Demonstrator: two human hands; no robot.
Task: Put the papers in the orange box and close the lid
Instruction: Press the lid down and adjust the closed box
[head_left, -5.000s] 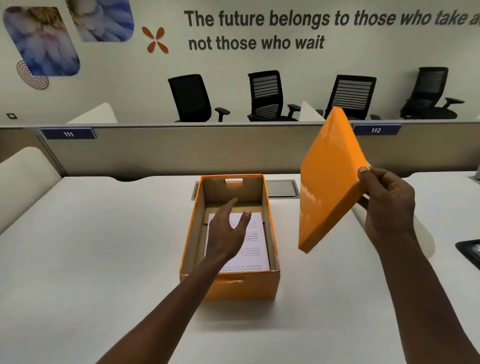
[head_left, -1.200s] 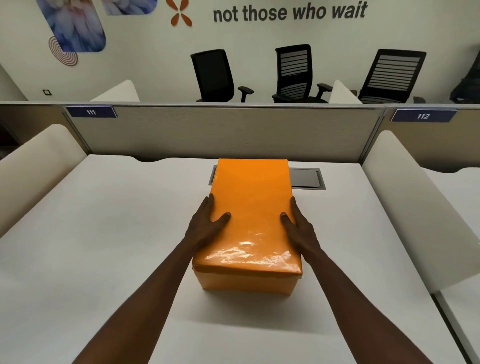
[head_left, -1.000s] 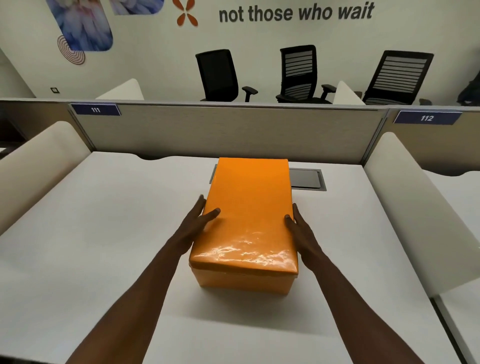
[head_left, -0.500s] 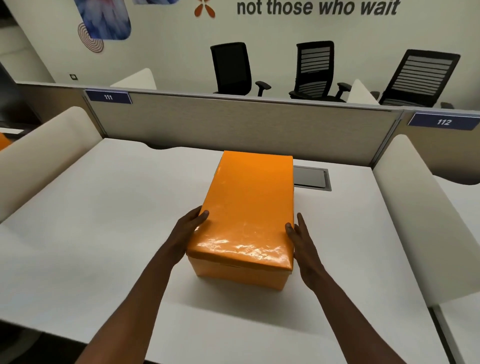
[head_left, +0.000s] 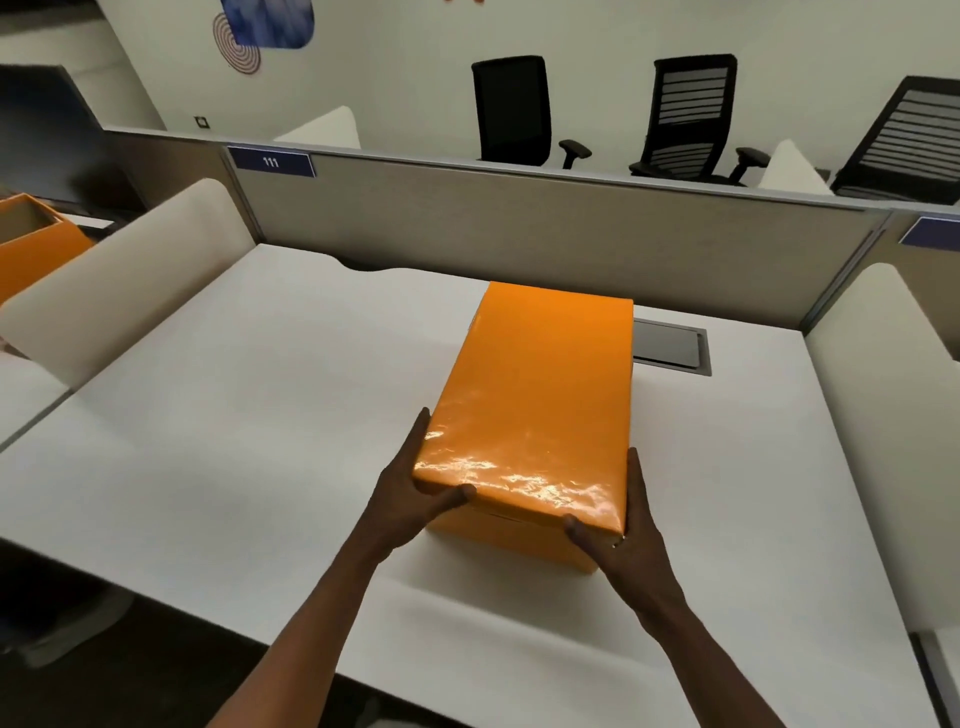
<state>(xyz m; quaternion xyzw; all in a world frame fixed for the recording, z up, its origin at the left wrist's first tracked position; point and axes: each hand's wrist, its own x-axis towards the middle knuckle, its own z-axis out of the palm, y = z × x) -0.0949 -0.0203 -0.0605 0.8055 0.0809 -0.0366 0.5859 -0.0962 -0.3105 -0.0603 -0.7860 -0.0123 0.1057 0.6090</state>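
Lid (head_left: 540, 395) seated on orange box (head_left: 511, 538) — near corners gripped by left hand (head_left: 410, 496), right hand (head_left: 618, 535); closure judged complete, release called for next.

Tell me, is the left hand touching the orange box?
Touching. The head view shows the left hand pressed against the near left corner of the orange box, thumb on its front face.

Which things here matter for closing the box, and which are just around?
Job:
orange box
its lid, seated on top
left hand and right hand, gripping the near corners

Around:
second orange box, far left
office chairs
desk grommet plate
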